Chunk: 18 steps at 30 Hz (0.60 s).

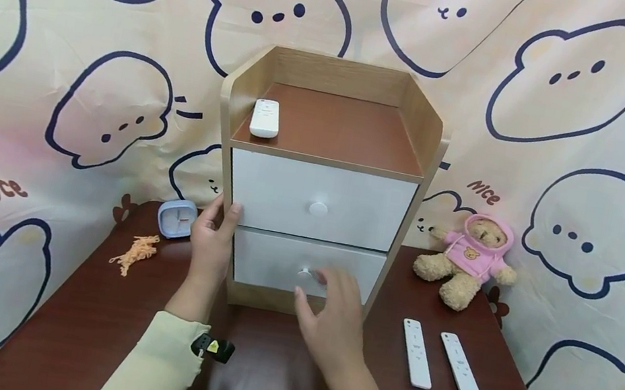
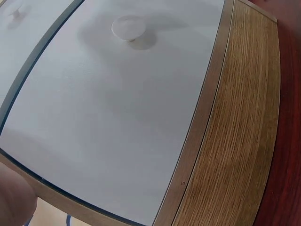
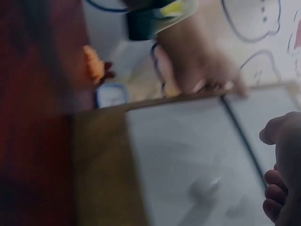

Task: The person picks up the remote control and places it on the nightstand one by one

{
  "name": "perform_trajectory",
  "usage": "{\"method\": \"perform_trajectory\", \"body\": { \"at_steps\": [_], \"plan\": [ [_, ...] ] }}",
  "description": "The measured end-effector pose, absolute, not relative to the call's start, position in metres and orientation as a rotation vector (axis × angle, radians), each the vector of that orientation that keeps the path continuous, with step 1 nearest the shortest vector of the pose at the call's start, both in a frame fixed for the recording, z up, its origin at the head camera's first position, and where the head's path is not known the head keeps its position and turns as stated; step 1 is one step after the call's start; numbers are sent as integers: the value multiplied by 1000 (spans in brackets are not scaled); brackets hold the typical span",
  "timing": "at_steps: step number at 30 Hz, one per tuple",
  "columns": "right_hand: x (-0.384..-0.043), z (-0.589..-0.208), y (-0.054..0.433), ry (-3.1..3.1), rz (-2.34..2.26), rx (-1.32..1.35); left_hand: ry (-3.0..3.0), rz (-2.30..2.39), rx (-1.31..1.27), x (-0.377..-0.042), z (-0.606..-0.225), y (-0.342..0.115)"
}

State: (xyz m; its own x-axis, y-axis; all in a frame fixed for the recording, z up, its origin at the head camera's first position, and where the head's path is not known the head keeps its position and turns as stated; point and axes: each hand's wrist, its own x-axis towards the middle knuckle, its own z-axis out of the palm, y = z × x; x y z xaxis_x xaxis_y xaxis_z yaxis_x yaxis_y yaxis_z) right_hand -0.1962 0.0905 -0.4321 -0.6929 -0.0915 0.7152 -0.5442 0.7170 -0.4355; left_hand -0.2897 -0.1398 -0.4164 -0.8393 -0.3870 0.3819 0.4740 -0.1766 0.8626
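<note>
A small wooden cabinet [image 1: 295, 303] with two white drawers stands on the table. My left hand [image 1: 210, 244] is at its left edge, thumb on the front frame and fingers along the side. In the left wrist view only a blurred bit of that hand shows, at the lower left corner. My right hand [image 1: 332, 317] is before the lower drawer [image 1: 271, 260], thumb and fingers apart, fingertips overlapping its round white knob [image 1: 305, 274] in the head view. The upper drawer [image 1: 276, 193] has a knob [image 1: 318, 209] too. Both drawers are closed.
A white remote [image 1: 265, 119] lies on the cabinet's top shelf. Two white remotes [image 1: 417, 353] lie on the table [image 1: 273, 366] at the right, near a teddy bear [image 1: 471, 258] in pink. To the left are a blue box [image 1: 176, 218] and an orange tangled item [image 1: 136, 252].
</note>
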Motion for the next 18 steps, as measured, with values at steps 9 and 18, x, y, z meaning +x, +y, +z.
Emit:
{"method": "perform_trajectory", "body": {
  "at_steps": [9,18],
  "plan": [
    [-183,-502,142,-2447,927,27,-1536,-2059,-148,-288,-414,-140],
    [-172,-532,207,-2503,852,-204,-1543,-2064,-129,-287,-415,-140]
  ]
}}
